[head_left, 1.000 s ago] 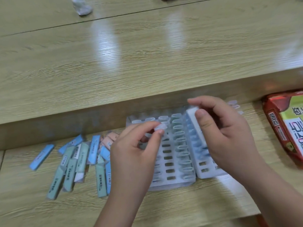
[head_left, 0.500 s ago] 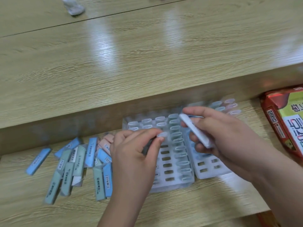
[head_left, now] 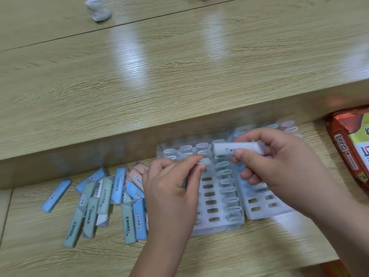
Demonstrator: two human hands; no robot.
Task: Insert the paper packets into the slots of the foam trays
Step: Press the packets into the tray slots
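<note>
Two white foam trays lie side by side on the lower shelf: the left tray (head_left: 211,198) and the right tray (head_left: 263,206), both with packets standing in many slots. My left hand (head_left: 171,192) pinches the top of a packet (head_left: 203,161) standing in the left tray. Above the trays, my right hand (head_left: 279,166) grips a white packet (head_left: 231,149) that lies nearly level. A loose pile of blue, green and pink paper packets (head_left: 105,198) lies to the left of the trays.
The raised wooden desktop (head_left: 159,76) has its front wall just behind the trays. A crumpled white wad (head_left: 97,10) lies on it at the far back. A red and green snack bag (head_left: 351,148) sits at the right edge of the shelf.
My right hand has turned the white packet from upright over the right tray to nearly level above both trays. My left hand keeps its pinch on the packet in the left tray.
</note>
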